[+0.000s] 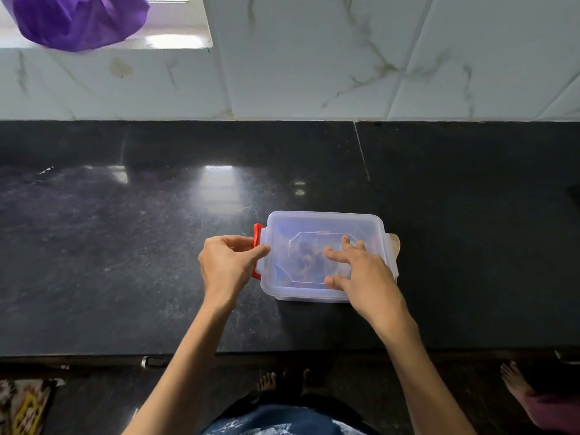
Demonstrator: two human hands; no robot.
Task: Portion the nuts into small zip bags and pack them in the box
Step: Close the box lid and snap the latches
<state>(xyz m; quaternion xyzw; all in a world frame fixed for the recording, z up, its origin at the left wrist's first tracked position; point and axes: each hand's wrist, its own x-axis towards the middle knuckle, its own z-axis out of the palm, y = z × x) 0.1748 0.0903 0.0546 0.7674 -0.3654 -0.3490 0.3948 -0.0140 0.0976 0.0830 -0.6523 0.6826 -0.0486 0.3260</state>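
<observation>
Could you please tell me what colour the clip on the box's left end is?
Red: the clip shows in the head view, under the left hand.

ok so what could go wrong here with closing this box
The left hand works the red clip while the right hand presses only the right part of the lid, so the lid might seat unevenly. The box could also slide on the glossy counter.

translucent box (326, 227) with red clip (258, 233), black speckled counter (125, 246), purple cloth (78, 20)
</observation>
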